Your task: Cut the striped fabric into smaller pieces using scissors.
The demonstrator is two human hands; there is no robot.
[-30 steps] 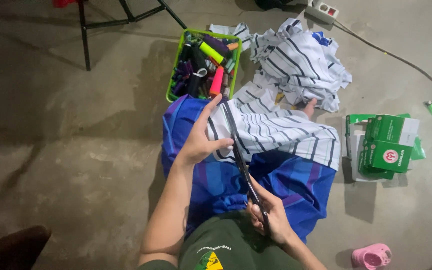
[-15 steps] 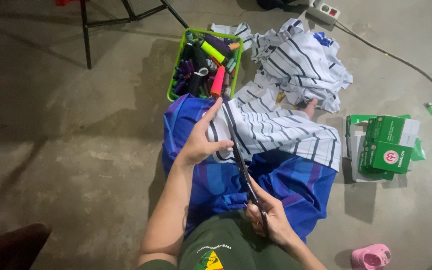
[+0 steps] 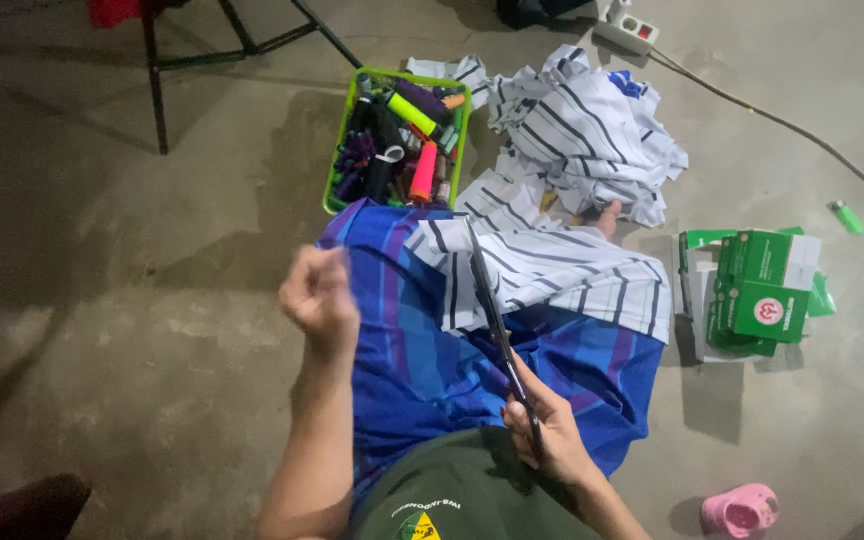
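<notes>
Right hand gripping long dark blade-like tool; left hand fisted, empty as far as I can see.

Right hand's fingers are wrapped round the tool's near end, over the lap; the shaft runs up and away across blue striped cloth and onto white striped cloth, tip near that cloth's top edge. Can't tell what kind of tool it is. Left hand is raised above the blue cloth's left edge, fingers curled tight, slightly blurred, apart from the tool. Green basket of lighters sits on the floor just beyond the blue cloth. More white striped fabric is heaped right of it. Green cartons well to the right, pink shoe near bottom right.
</notes>
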